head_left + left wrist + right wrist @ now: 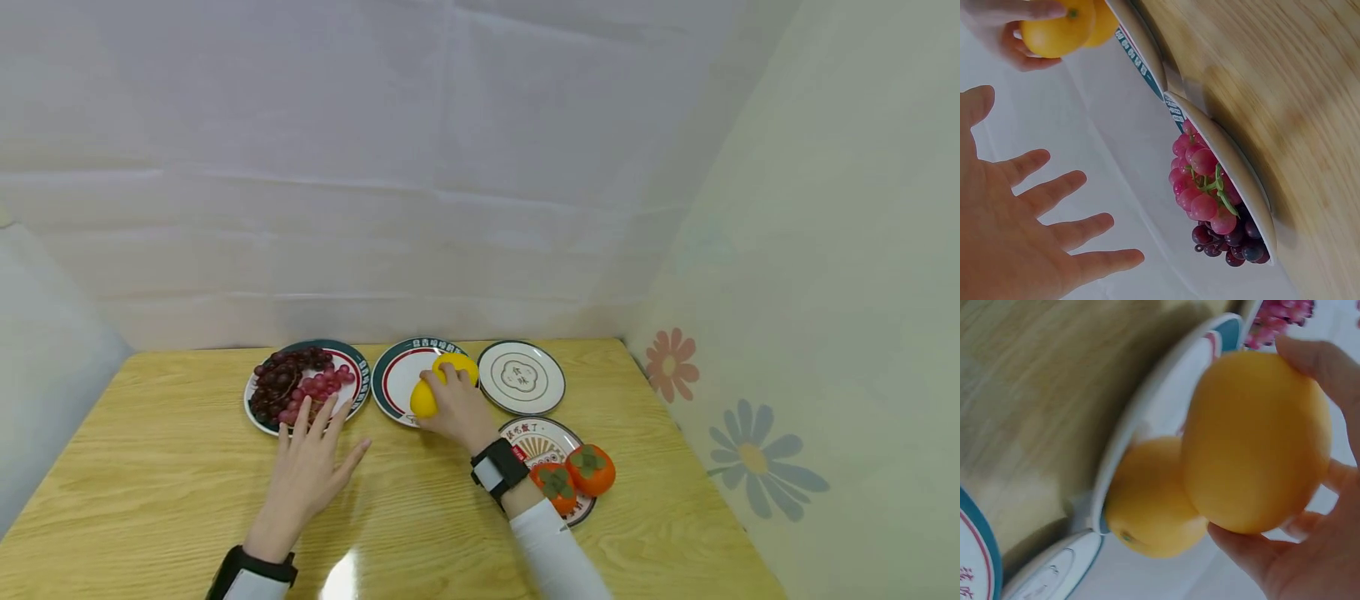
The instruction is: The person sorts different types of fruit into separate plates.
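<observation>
My right hand (459,410) grips a smooth yellow-orange orange (1257,440), thumb and fingers spread round its sides, over a green-rimmed plate (393,379). A second orange (1154,497) rests on that plate, close beside the held one and partly hidden by it. My left hand (311,458) hangs with its fingers spread and holds nothing. It is nearest to another green-rimmed plate (363,392), whose near edge it overlaps in the head view. On this plate lie a bunch of pink grapes (1200,181) and a bunch of dark red grapes (277,379).
To the right stands a small white plate (551,387) with a dark rim. In front of it, a patterned plate (536,433) carries two persimmons (592,471), partly behind my right forearm. Wood-grain tabletop (150,475) spreads below; pale cloth walls (375,208) rise behind and at the sides.
</observation>
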The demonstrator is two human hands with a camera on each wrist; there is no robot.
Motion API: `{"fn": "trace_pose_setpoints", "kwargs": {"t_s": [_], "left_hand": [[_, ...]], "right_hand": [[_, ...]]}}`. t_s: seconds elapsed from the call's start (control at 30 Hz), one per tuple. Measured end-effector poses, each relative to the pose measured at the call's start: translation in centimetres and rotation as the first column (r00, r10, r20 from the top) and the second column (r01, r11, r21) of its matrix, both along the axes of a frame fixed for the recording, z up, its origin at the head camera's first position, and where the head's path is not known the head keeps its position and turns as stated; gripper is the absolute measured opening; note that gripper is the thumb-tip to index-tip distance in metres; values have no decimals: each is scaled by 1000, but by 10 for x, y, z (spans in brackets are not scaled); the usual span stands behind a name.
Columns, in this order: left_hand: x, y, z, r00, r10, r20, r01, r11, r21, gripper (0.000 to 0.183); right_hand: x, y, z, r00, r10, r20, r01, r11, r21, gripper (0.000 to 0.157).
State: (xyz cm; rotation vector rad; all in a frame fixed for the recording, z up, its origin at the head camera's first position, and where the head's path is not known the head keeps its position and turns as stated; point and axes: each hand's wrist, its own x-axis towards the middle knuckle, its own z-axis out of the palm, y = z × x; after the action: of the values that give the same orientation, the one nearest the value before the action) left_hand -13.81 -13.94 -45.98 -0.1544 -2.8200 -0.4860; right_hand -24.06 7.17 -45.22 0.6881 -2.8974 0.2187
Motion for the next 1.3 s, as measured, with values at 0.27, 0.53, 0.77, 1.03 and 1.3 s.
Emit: {"fn": "trace_pose_setpoints", "kwargs": {"t_s": [0.27,0.53,0.77,1.03,1.3], "left_hand": [[0,-1,-1,1000,-5,5,5,1000,-16,63],[-1,-3,-2,1000,-1,2,1,1000,-12,63],[-1,-4,0,1000,-1,29,1,1000,-10,65],[1,-5,1,999,-6,51,6,1000,-3,65],[4,-7,0,999,7,36,-7,1000,-8,66]], "right_hand": [[-11,-11,-27,992,-115,-45,115,993,-6,72],[-9,-5,-27,990,-117,78,120,992,-41,83],[18,43,9,951,-37,306,45,999,-21,78],[60,113,24,882,-124,455,60,986,153,73],[80,137,11,919,-71,388,-41,961,273,77]]}}
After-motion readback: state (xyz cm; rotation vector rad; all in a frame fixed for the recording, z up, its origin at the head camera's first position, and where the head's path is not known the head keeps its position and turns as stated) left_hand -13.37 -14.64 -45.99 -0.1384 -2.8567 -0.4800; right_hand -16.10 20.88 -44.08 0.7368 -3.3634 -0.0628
